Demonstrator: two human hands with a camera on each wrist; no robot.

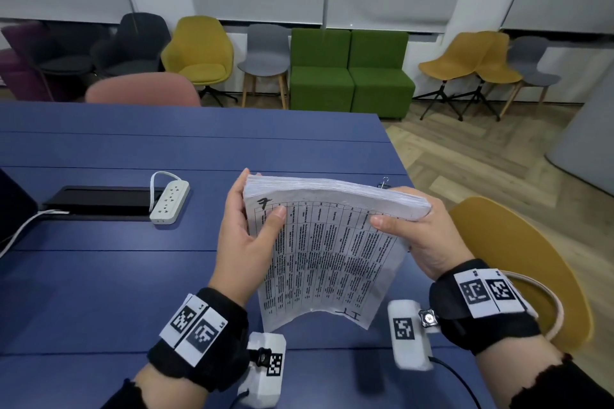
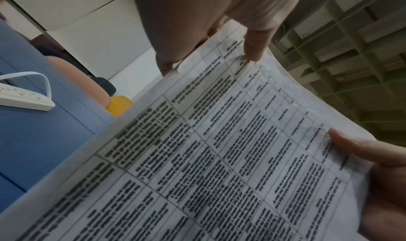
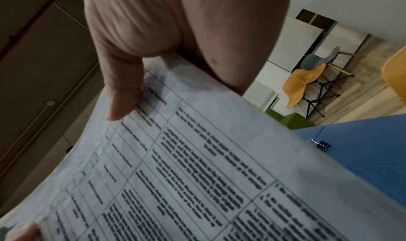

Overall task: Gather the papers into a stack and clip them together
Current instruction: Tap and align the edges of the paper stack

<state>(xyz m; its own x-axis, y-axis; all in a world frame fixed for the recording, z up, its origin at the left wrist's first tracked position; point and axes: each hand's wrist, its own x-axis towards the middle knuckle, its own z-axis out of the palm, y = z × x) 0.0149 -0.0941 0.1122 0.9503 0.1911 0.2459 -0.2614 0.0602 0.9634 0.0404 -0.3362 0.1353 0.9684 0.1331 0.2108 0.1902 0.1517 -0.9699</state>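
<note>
A thick stack of printed papers (image 1: 332, 242) with table text is held up on edge above the blue table (image 1: 116, 276), its lower edge near the tabletop. My left hand (image 1: 246, 236) grips the stack's left side, thumb on the front sheet and fingers behind. My right hand (image 1: 415, 236) grips the right side the same way. The wrist views show the printed sheet (image 2: 219, 158) (image 3: 197, 175) close up with each thumb pressed on it. A small black binder clip (image 1: 384, 183) (image 3: 322, 145) lies on the table behind the stack, near the right edge.
A white power strip (image 1: 169, 201) with its cable lies left of the stack beside a black cable hatch (image 1: 99, 201). A mustard chair (image 1: 525, 259) stands at the table's right edge, a pink chair (image 1: 143, 90) at the far side. More chairs line the wall.
</note>
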